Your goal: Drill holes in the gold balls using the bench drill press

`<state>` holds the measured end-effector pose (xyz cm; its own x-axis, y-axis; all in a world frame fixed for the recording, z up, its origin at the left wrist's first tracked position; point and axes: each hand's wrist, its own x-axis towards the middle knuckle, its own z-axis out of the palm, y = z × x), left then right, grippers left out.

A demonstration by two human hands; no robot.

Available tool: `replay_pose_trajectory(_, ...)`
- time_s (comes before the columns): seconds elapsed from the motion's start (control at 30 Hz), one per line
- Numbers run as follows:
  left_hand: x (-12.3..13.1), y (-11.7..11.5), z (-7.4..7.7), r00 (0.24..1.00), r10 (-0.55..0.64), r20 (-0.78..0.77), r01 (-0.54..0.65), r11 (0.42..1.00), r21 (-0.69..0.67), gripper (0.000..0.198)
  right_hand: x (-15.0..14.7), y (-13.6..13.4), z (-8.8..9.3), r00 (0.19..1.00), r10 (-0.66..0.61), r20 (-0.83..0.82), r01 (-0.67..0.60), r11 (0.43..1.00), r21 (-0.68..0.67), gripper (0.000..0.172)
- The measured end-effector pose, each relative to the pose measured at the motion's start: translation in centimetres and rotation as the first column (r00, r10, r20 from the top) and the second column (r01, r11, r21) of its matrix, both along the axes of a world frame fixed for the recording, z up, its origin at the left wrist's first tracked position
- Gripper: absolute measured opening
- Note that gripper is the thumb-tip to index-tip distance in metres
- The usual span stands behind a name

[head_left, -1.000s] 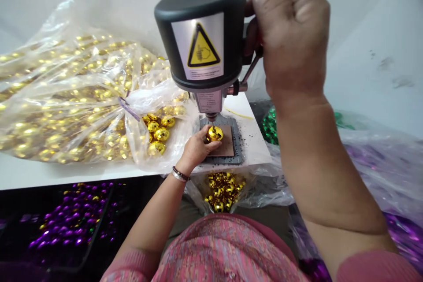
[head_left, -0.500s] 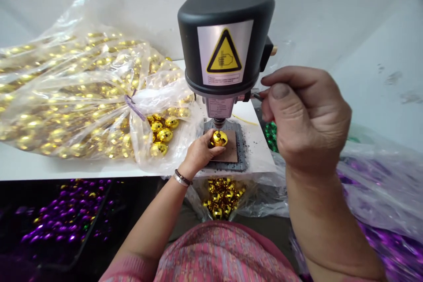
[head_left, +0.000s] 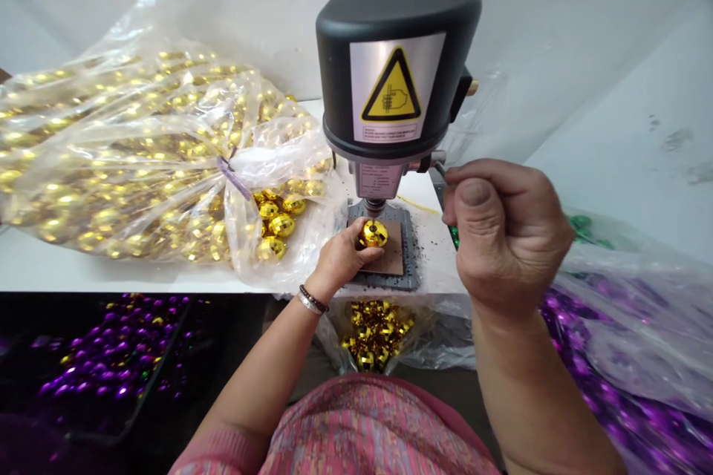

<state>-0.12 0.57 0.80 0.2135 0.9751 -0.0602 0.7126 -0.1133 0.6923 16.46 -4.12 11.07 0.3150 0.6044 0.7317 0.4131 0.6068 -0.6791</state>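
Observation:
A dark grey bench drill press (head_left: 398, 67) with a yellow warning label stands on the white table. My left hand (head_left: 341, 254) is closed around a gold faceted ball (head_left: 373, 234), keeping it on a brown board (head_left: 393, 256) on the drill's base, below the chuck (head_left: 374, 205). A dark spot shows on top of the ball. To the right, my right hand (head_left: 501, 226) is closed on the drill's feed lever (head_left: 440, 168); the lever's end is hidden by the fingers.
A large clear plastic bag (head_left: 139, 156) of gold balls, tied with purple string, covers the table's left. Loose gold balls (head_left: 278, 225) lie by its mouth. A bag of gold balls (head_left: 373, 334) hangs below the table edge. Purple balls (head_left: 111, 349) are lower left, purple bags (head_left: 624, 356) lower right.
My right hand has moved down and slightly left with the feed lever. The view has shifted a little, and my left hand still holds the ball under the chuck.

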Motion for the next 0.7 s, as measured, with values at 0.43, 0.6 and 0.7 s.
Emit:
replay_pose_trajectory(0.43, 0.0, -0.2, 0.0, 1.0, 0.0, 0.02, 0.0, 1.0, 0.001, 0.06, -0.2, 1.2, -2.7, 1.0, -0.016, -0.024, 0.02, 0.981, 0.194, 0.015)
replay_pose_trajectory(0.6, 0.0, -0.3, 0.2, 1.0, -0.004, 0.01, 0.005, 1.0, -0.017, 0.061, 0.0, 1.6, -3.7, 0.999, -0.013, -0.05, 0.024, 0.977, 0.214, 0.015)
replay_pose_trajectory(0.7, 0.0, -0.2, 0.2, 1.0, -0.014, 0.012, 0.015, 0.999, -0.032, 0.063, 0.1, 1.5, -3.6, 0.998, 0.028, -0.052, -0.015, 0.974, 0.226, 0.014)
